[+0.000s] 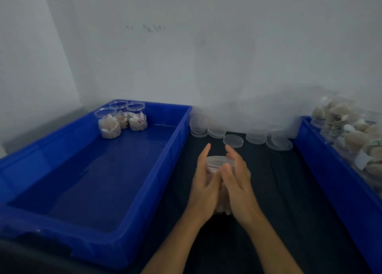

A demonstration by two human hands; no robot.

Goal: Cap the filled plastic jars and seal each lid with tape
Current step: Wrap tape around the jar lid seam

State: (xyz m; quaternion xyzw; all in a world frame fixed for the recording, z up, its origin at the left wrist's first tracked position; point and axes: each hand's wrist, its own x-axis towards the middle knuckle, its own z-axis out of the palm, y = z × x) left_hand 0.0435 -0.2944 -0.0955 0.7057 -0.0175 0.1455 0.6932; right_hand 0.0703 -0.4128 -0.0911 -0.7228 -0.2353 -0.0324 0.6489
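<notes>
jar (219, 166): clear plastic cylinder, lying tilted with its long axis running away from the person, lid end pointing toward the wall; pale contents show faintly below the hands
lid (218, 160): round, translucent, flat-topped, sitting on the far end of the jar
left hand (203, 188): pressed against the jar's left side, fingers straight and spread, not curled
right hand (237, 182): flat against the jar's right side, fingers straight, thumb over the front
table (268, 191): dark cloth-like surface under the jar
left bin (157, 170): glossy blue plastic, rectangular, just left of the jar
capped jars (122, 118): three clear jars with pale wrapped pieces, upright, far left of the jar in the left bin's back corner
loose lids (233, 140): clear discs, single and stacked, beyond the jar by the wall
right bin (322, 170): blue plastic, right of the jar
filled jars (347, 133): clear, heaped in the right bin, blurred
</notes>
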